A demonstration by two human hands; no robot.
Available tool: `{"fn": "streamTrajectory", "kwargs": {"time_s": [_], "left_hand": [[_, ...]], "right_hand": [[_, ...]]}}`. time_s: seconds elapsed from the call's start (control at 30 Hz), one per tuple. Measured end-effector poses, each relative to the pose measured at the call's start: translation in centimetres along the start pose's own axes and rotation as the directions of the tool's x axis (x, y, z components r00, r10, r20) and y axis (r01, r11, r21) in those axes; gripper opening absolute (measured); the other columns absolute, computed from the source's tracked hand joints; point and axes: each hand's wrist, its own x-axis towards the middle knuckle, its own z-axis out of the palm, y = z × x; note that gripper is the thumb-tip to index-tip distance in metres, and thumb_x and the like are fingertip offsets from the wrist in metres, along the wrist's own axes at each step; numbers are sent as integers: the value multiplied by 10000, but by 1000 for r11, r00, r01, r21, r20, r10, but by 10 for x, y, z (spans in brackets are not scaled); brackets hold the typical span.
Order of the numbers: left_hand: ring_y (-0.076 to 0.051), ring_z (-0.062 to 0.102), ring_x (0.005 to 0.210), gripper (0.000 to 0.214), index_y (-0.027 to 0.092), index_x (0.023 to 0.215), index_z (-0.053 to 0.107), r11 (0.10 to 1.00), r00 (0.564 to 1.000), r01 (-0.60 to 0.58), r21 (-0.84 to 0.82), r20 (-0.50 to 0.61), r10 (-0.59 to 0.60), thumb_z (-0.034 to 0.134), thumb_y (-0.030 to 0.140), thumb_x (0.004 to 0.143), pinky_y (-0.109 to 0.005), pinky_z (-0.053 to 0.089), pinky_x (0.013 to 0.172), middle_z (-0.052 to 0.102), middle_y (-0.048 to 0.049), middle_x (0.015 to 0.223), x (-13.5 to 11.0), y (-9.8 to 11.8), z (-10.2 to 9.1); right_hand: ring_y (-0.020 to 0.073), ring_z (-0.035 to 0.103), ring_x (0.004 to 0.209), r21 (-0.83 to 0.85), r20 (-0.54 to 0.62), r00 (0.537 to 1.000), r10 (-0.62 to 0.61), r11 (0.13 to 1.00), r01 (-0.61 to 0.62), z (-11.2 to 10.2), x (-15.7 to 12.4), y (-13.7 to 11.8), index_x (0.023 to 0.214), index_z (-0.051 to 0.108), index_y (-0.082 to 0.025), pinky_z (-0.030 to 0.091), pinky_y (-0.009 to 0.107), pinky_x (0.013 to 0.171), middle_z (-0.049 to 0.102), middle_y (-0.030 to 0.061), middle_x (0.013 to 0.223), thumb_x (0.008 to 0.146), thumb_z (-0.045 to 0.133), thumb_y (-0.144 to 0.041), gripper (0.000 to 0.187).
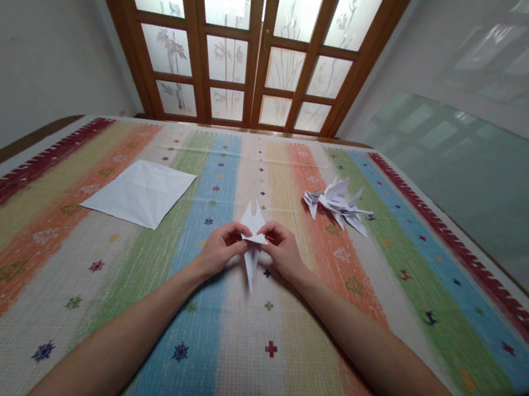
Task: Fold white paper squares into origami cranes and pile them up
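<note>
In the head view a folded white paper piece [249, 263] is held between both my hands, near the middle of the table. It has two narrow points at the far end, one long point toward me and a small flap across its middle. My left hand [222, 245] pinches the left side of that flap between thumb and fingers. On the right side, my right hand [285, 249] pinches it the same way. The fingertips cover part of the folds. Beyond my right hand lies a cluster of folded white paper cranes [339, 204].
A flat, creased white sheet of paper [140, 194] lies to the left. The table wears a striped cloth [107, 347] with small printed figures. Wooden doors with glass panes [260, 42] stand past its far edge, and a pale glass board [476, 172] leans at the right wall.
</note>
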Motion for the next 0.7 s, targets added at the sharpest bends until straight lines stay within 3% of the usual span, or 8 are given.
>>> {"fn": "streamTrajectory", "kwargs": {"time_s": [0.27,0.47,0.7], "left_hand": [[-120,556,623,131,180,682,682,996,993,-82,34,-79,84,756,239,591,-245,451,628,625,7,663,4,-4,1],[-175,649,791,85,213,694,759,963,955,-196,184,-186,230,751,234,612,-300,504,739,717,-53,852,5,-3,-2],[-178,676,758,57,230,712,767,910,930,-274,310,-155,333,719,214,685,-321,525,776,741,-41,766,6,-6,-7]], "right_hand": [[133,586,701,32,-9,1000,-10,999,10,0,-2,-1,795,624,-218,496,292,699,626,-9,780,641,774,-292,227],[149,601,689,-6,-69,996,-53,999,52,-2,0,2,721,660,-221,507,321,712,652,-1,721,655,755,-320,152],[143,599,625,-33,-55,998,-16,999,14,-3,0,0,661,669,-213,507,301,649,669,1,666,646,772,-335,160]]}}
